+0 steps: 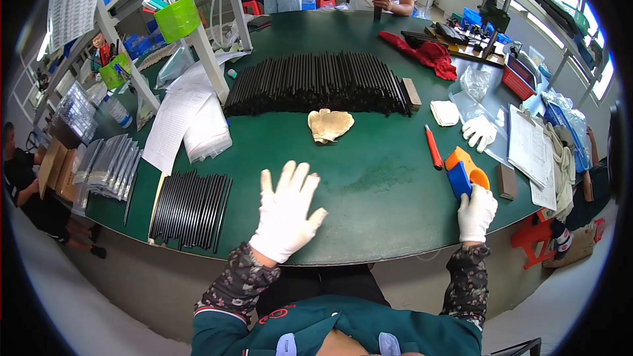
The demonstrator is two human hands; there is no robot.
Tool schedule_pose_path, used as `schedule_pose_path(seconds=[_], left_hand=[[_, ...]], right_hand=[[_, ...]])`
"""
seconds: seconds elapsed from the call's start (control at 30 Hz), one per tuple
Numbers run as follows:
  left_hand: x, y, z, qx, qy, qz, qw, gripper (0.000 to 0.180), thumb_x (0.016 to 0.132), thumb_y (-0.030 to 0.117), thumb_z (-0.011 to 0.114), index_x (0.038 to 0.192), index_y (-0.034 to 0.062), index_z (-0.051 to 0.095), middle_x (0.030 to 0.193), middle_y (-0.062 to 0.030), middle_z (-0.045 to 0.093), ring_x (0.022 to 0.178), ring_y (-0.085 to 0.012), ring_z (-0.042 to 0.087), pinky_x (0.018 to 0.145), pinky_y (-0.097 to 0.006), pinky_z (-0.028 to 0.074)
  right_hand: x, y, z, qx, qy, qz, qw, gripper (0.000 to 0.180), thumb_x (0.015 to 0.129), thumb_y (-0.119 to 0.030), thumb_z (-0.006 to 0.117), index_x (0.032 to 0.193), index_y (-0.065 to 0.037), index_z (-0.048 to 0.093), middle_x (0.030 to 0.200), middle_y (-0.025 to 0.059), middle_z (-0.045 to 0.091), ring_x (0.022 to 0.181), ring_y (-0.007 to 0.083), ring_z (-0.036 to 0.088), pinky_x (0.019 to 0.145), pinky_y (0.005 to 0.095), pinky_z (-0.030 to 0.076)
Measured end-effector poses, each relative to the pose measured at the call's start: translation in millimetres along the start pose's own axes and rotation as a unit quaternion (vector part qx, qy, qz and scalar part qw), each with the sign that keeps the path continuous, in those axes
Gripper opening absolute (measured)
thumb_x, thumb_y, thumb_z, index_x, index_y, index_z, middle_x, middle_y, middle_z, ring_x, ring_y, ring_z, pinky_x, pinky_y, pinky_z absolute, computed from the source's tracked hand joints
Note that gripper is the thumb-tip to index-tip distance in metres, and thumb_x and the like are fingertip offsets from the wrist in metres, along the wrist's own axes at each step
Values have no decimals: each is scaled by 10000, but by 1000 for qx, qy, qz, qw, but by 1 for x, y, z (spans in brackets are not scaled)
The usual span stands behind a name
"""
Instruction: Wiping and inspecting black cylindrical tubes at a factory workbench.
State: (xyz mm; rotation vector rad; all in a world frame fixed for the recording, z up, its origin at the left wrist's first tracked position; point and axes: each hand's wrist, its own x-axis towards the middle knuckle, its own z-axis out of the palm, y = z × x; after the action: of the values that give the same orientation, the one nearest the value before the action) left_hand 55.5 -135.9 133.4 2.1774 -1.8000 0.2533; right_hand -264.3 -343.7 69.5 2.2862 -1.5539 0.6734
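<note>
Your gloved right hand (pixel 477 214) grasps the near end of the blue-and-orange dispenser (pixel 465 170), which is just beyond it on the surface's (pixel 369 224) right side, left of a brown block (pixel 506 181). Your left hand (pixel 287 214), released and spread wide, is well left of the dispenser.

Bright windows (pixel 603 79) line the right; a red stool (pixel 533 240) stands on grey floor (pixel 409 283) beside the green table (pixel 389 221); walls (pixel 451 1) seem pale.
</note>
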Motion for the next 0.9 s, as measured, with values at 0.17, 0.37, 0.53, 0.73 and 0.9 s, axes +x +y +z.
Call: schedule_pose_path(seconds=[0.17,0.37,0.53,0.73,0.9], left_hand=[[42,7,48,-94,71,43,992,553,769,254,712,1251,61,521,1364,-126,480,1338,-291,375,1115,-548,222],[37,-24,82,-187,152,37,970,519,729,120,724,1211,46,548,1254,-109,574,1199,-306,524,1048,-485,363],[41,-26,78,-241,232,61,940,524,704,23,716,1201,29,549,1222,-127,582,1116,-318,569,986,-421,432],[41,-28,78,-278,219,58,934,500,686,23,715,1157,23,550,1167,-149,584,1065,-330,578,925,-416,460],[41,-34,76,-273,216,40,937,506,696,30,715,1174,40,546,1170,-132,587,1065,-319,575,926,-408,459]], right_hand=[[47,-14,6,-31,118,14,992,387,708,-62,690,1079,-47,579,1049,139,605,1041,319,558,866,417,447],[70,-158,-13,248,26,-257,934,495,669,-59,677,1145,-17,545,1153,179,558,1094,347,540,886,426,464],[92,-254,32,324,-39,-306,894,579,715,-233,723,1217,-38,508,1276,195,484,1201,368,469,908,438,464],[99,-259,55,165,-110,-353,915,197,763,-146,616,932,-49,647,1049,125,595,1040,304,571,784,399,506],[90,-164,49,144,-42,-318,936,79,752,-60,565,820,-63,605,856,90,588,839,288,593,695,400,498]])
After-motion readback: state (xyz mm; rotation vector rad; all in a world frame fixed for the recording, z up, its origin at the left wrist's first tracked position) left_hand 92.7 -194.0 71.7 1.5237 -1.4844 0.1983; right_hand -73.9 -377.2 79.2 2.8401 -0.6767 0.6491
